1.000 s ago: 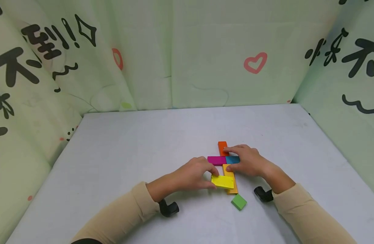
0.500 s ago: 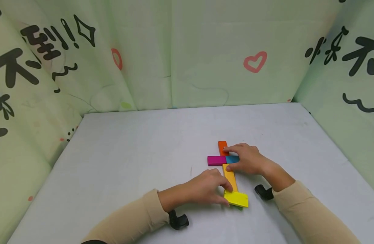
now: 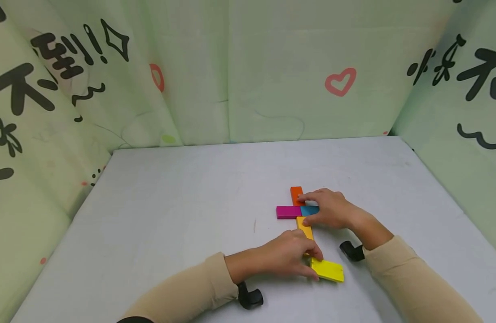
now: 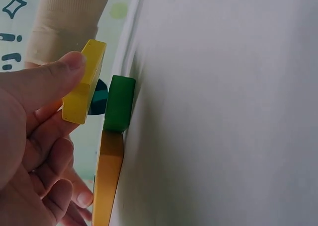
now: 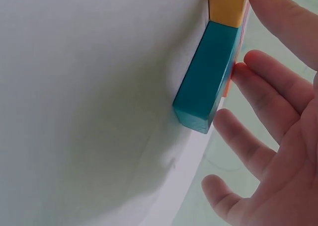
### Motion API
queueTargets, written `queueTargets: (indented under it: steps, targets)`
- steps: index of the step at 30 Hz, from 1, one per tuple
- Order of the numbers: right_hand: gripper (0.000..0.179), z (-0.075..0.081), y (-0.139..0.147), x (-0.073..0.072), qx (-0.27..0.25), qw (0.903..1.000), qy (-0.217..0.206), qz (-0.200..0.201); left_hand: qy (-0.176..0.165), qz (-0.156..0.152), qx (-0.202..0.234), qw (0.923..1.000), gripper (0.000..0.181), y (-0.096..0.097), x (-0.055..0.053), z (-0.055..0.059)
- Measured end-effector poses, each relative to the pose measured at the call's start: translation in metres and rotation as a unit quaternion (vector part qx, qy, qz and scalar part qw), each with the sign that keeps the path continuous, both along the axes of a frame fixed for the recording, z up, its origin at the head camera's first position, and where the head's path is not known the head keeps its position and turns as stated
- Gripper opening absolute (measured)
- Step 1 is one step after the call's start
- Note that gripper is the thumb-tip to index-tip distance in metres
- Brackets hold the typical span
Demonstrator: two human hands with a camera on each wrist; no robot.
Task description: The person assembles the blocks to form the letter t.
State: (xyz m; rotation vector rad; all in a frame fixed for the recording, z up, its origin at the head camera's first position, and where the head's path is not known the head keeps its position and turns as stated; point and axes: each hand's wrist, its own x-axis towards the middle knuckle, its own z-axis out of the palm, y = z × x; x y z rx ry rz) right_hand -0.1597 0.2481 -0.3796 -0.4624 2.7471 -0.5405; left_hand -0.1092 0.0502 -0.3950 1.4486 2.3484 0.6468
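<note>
My left hand (image 3: 290,253) pinches a yellow block (image 3: 327,270) between thumb and fingers. In the left wrist view that block is held above the table, apart from a green block (image 4: 119,104), which touches the end of an amber block (image 4: 108,179). The head view hides nearly all of the green block. Spread over the laid blocks, my right hand (image 3: 332,208) has its thumb on the amber block and a fingertip on the orange block (image 3: 296,195). Between those two lie a magenta block (image 3: 288,212) and a blue block (image 3: 310,211), end to end.
The blocks lie on a white-covered table (image 3: 183,202). Pale green curtains (image 3: 272,89) with dark characters and hearts hang at its back and sides. A black wrist device (image 3: 251,298) sits under the left wrist, another black device (image 3: 352,251) under the right.
My left hand has carried the yellow block from over the amber block toward me and to the right, past the green block. The right hand has stayed in place.
</note>
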Motion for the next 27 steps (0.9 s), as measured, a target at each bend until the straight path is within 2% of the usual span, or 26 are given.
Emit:
queueTargets:
  steps: [16,27]
  targets:
    - [0.064,0.003,-0.001,-0.001,0.007,1.0,-0.006,-0.003,0.031,-0.003,-0.016,0.9994,0.035,0.022,0.007,-0.008]
    - [0.062,0.002,-0.001,0.0,0.004,1.0,-0.007,0.0,0.023,0.002,-0.019,0.9996,0.035,0.031,0.011,-0.008]
